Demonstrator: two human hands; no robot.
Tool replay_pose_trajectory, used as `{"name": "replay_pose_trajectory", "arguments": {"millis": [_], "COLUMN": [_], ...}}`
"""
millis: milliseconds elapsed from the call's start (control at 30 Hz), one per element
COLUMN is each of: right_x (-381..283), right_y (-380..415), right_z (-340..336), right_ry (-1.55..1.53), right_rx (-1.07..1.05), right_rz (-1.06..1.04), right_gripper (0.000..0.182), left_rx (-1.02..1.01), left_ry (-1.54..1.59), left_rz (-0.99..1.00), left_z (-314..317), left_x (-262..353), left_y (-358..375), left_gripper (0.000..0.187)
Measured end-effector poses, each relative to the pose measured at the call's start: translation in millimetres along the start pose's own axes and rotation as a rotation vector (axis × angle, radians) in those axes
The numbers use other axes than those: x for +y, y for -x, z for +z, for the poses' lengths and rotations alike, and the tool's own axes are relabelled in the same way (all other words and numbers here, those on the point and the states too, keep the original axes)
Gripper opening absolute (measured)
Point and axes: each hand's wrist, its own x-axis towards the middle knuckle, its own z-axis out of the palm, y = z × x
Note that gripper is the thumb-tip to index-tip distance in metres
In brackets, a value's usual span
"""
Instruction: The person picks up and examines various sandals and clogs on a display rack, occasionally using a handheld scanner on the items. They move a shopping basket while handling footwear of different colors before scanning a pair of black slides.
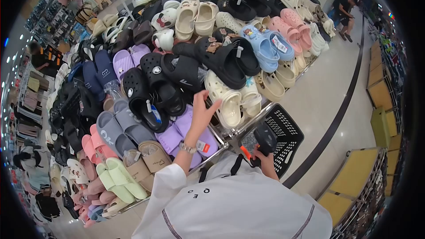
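My left hand (204, 114), with a watch on the wrist, is raised over the display beside a pair of cream clogs (229, 104). Its fingers are apart and hold nothing. Lilac slides (179, 132) with a red tag lie below that hand, and black clogs (155, 86) are to its left. Low on the right, my right hand (264, 158) grips a black handheld device (265, 138) with an orange part. The device is over a black basket (285, 139) at the display's corner.
A metal rail (217, 152) edges the heaped shoe display. Wooden shelving (354, 181) stands on the right. One person (346, 13) sits at the far right, and another person (42, 59) is at the left near hanging goods. A dark stripe (334, 121) crosses the floor.
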Motion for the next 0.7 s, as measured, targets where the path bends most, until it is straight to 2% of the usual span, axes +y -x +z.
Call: {"name": "replay_pose_trajectory", "arguments": {"millis": [33, 100, 133, 200, 233, 300, 333, 400, 433, 500, 567, 667, 700], "right_x": [-2, -7, -10, -15, -16, -15, -13, -15, -17, -22, -25, -26, -26], "right_y": [-4, -12, -15, -22, -25, -31, -33, -34, -36, -39, -41, -43, -44], "right_z": [-6, -20, -24, -29, -30, -36, -39, -45, -47, -53, -59, -68, -72], "right_ry": [-0.010, -0.055, -0.072, -0.077, -0.070, -0.112, -0.102, -0.089, -0.090, -0.088, -0.090, -0.120, -0.130], "right_rx": [-0.006, 0.024, 0.027, 0.025, 0.029, 0.011, 0.032, 0.061, 0.056, 0.062, 0.066, 0.072, 0.081], "right_rz": [0.001, -0.025, -0.025, -0.022, -0.014, -0.047, -0.030, -0.010, -0.019, -0.029, -0.063, -0.071, -0.084], "right_gripper": [0.021, 0.021, 0.022, 0.023, 0.023, 0.021, 0.020, 0.018, 0.017, 0.017, 0.019, 0.021, 0.022], "left_rx": [0.012, 0.078, 0.076, 0.040, 0.036, -0.067, -0.075, -0.049, -0.054, -0.142, -0.144, -0.202, -0.154], "left_ry": [-0.068, -0.151, -0.159, -0.375, -0.382, -0.709, -0.709, -0.995, -0.988, -1.170, -1.366, -1.551, -1.620], "left_rz": [0.021, 0.202, 0.205, 0.394, 0.404, 0.653, 0.654, 0.826, 0.829, 0.755, 0.743, 1.180, 1.195], "left_z": [7, 22, 27, 36, 40, 51, 58, 73, 80, 94, 107, 107, 107], "left_x": [7, 15, 23, 44, 53, 67, 61, 48, 48, 50, 47, 32, 29], "left_y": [-15, -47, -62, -92, -108, -135, -146, -163, -166, -171, -181, -192, -194], "left_gripper": [0.047, 0.045, 0.045, 0.037, 0.037, 0.040, 0.040, 0.039, 0.039, 0.040, 0.025, 0.018, 0.017]}}
